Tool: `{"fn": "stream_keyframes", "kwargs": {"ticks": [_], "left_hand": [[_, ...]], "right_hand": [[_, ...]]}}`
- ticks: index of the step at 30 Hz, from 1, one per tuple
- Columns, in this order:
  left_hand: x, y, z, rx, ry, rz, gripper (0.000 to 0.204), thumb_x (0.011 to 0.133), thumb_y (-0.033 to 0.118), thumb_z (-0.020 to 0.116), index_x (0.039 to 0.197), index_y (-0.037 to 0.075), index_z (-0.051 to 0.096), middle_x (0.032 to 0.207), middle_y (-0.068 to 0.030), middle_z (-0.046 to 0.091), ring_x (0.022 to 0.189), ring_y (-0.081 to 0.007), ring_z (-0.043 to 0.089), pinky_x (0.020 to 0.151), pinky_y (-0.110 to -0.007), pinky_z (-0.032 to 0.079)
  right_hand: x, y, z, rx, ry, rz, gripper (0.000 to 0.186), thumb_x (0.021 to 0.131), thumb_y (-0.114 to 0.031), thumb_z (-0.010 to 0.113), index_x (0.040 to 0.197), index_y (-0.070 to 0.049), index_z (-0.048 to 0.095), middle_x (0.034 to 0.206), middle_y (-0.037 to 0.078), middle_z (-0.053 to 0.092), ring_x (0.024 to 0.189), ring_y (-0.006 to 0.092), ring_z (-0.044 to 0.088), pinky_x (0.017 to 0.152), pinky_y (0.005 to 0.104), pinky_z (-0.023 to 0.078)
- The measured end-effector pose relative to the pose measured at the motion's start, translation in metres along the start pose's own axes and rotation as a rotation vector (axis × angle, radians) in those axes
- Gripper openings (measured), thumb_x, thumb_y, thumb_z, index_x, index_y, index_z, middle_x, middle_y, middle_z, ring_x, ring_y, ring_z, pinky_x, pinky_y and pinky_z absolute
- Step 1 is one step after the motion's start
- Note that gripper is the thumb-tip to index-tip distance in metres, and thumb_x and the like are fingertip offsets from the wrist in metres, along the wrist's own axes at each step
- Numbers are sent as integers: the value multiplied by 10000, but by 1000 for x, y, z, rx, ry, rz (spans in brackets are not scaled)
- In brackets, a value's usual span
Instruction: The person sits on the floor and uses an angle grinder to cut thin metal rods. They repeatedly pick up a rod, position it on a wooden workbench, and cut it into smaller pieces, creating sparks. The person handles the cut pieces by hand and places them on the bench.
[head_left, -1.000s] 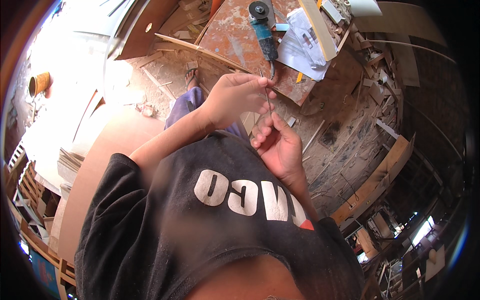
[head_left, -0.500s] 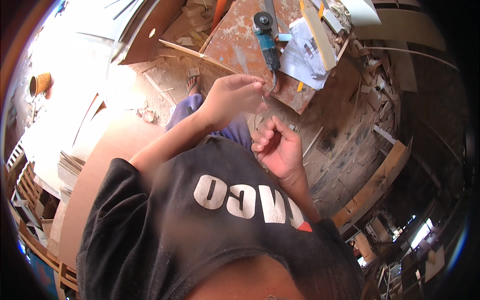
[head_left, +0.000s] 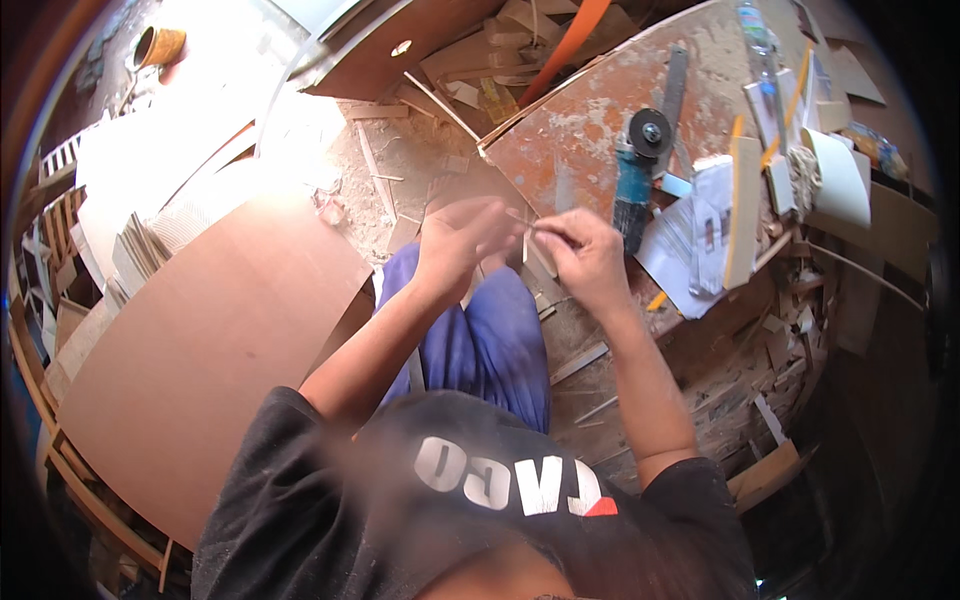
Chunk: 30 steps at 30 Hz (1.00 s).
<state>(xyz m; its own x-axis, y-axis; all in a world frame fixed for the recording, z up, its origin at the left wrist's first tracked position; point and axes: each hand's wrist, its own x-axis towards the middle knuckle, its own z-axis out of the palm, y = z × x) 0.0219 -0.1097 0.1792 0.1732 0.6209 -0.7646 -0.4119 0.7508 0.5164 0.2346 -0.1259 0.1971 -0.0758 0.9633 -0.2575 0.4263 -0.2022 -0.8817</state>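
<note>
My two hands meet in front of my lap, above my blue trousers (head_left: 488, 330). Between their fingertips is a thin, dark, stick-like piece (head_left: 531, 225), too small and blurred to name. My left hand (head_left: 462, 240) has its fingers drawn together, pointing right, and its tips close on one end of the piece. The fingertips are smeared by motion. My right hand (head_left: 588, 258) pinches the other end between thumb and curled forefinger. Just right of it, on a worn reddish-brown table, lies a teal angle grinder (head_left: 632, 195) with a dark disc.
The worn table (head_left: 560, 140) also bears papers (head_left: 672, 250), a wood strip (head_left: 742, 212), a metal ruler (head_left: 673, 95) and a plastic bottle (head_left: 755, 40). A large brown board (head_left: 220, 340) lies to my left. Wood scraps (head_left: 700, 385) litter the floor; a yellowish bucket (head_left: 158, 46) stands far left.
My right hand has turned over from palm-up and risen to meet the left, now pinching the thin piece. The view has shifted, so the table and grinder appear further right.
</note>
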Motion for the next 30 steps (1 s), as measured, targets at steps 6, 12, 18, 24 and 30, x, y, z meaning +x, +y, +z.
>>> {"fn": "stream_keyframes", "kwargs": {"ticks": [6, 12, 18, 24, 30], "left_hand": [[78, -33, -38, 406, 111, 294, 203, 1005, 74, 755, 1145, -72, 748, 994, -130, 793, 946, -177, 769, 836, -282, 606], [108, -51, -53, 537, 184, 402, 217, 1003, 70, 751, 1155, -85, 757, 980, -136, 800, 870, -158, 766, 781, -267, 606], [112, -61, -57, 592, 214, 432, 191, 999, 58, 751, 1125, -85, 763, 972, -142, 800, 869, -161, 774, 804, -276, 626], [108, -65, -57, 617, 249, 474, 166, 986, 35, 763, 1105, -81, 768, 1012, -136, 800, 884, -159, 777, 814, -276, 626], [108, -70, -58, 638, 301, 565, 154, 973, 21, 777, 1099, -66, 776, 992, -115, 805, 882, -135, 768, 826, -260, 615]], "right_hand": [[100, 84, 21, -223, -44, -311, 103, 855, -72, 789, 950, -101, 816, 932, 76, 657, 899, 280, 685, 787, 410, 557], [134, 118, 45, -233, -51, -398, 95, 867, -95, 777, 958, -95, 803, 932, 58, 641, 927, 274, 673, 849, 409, 559], [136, 127, 48, -274, -47, -399, 87, 881, -108, 776, 965, -89, 791, 966, 54, 668, 931, 271, 688, 838, 398, 566], [139, 128, 54, -300, -22, -448, 64, 871, -135, 765, 928, -111, 785, 981, 19, 685, 950, 255, 695, 854, 401, 565], [139, 130, 57, -316, 0, -468, 59, 875, -142, 758, 927, -137, 784, 988, -5, 689, 954, 235, 697, 854, 403, 563]]}}
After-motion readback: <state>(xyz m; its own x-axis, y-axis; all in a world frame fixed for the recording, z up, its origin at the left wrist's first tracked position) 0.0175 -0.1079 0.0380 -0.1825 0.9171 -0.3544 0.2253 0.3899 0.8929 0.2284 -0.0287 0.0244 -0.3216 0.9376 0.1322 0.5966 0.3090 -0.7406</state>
